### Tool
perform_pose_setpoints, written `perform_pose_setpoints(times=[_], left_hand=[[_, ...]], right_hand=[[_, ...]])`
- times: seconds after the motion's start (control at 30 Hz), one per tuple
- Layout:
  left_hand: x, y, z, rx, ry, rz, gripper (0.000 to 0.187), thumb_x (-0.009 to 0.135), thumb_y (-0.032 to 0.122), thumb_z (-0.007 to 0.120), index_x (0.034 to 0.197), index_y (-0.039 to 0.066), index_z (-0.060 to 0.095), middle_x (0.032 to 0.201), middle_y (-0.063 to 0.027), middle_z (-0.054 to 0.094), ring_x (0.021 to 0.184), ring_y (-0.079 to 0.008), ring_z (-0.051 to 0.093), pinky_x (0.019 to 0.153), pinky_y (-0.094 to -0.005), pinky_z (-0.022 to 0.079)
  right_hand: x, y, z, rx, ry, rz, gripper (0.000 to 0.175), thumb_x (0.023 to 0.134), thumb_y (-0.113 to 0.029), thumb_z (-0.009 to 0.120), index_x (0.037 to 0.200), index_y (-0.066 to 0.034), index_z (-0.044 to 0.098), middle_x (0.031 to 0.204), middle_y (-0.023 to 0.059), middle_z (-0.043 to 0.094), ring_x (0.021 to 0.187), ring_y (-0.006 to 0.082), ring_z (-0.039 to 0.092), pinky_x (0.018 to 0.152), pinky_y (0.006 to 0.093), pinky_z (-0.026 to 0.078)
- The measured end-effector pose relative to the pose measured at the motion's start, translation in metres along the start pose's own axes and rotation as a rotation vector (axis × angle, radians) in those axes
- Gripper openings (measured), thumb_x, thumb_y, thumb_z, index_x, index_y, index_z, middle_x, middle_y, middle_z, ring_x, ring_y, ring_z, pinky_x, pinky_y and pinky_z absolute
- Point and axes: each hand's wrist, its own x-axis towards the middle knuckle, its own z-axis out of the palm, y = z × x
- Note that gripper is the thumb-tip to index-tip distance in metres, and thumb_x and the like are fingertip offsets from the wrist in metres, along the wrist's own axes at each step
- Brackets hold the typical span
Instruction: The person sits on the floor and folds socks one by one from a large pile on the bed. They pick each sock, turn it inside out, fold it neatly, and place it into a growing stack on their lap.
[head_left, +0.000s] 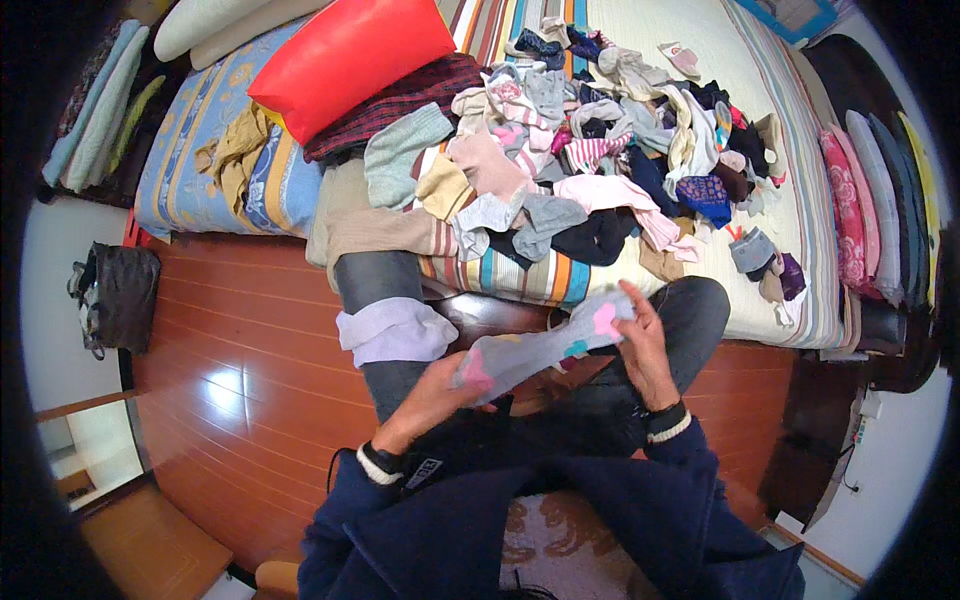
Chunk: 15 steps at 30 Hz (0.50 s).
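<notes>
A grey sock with pink and teal patches (536, 358) is stretched slantwise between my two hands, above my lap. My left hand (442, 386) grips its lower left end, and my right hand (646, 341) pinches the upper right end. Across my left thigh lies a folded lilac sock or cloth (397, 330). In front of my knees, a loose heap of mixed socks (600, 135) spreads over the bed (765, 225). At the heap's near left edge are a long beige sock (390, 231), a pale green knit piece (409, 150) and a grey sock (547, 221).
A red bag (352, 67) rests on dark checked cloth (405, 105) at the back left. Tan fabric (240, 154) lies on blue patterned bedding (172, 180). Folded textiles (862, 210) hang at the right. A dark bag (120, 296) is at the left, beside the reddish floor (247, 315).
</notes>
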Motion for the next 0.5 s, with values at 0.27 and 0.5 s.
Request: perform_pose_setpoints(times=[0.27,0.5], left_hand=[[-0.097,0.005,-0.057,0.043,0.3,-0.127,0.025,0.086,0.021,0.066,0.094,-0.003,0.066,0.081,0.0001,0.064,0.077,-0.006,0.055,0.07,-0.0232,0.046],[-0.147,-0.062,-0.116,0.145,0.487,-0.233,0.023,0.084,0.015,0.066,0.099,-0.003,0.064,0.085,-0.0041,0.067,0.076,-0.0097,0.061,0.069,-0.0248,0.049]], right_hand=[[-0.036,0.04,0.047,0.045,-0.409,0.308,0.059,0.069,0.007,0.052,0.127,-0.0013,0.044,0.107,0.0047,0.057,0.094,0.0126,0.056,0.081,0.0234,0.045],[-0.038,0.096,0.08,-0.728,-0.7,0.328,0.049,0.074,-0.01,0.065,0.119,-0.0012,0.047,0.102,0.0095,0.057,0.094,0.0176,0.056,0.083,0.0302,0.045]])
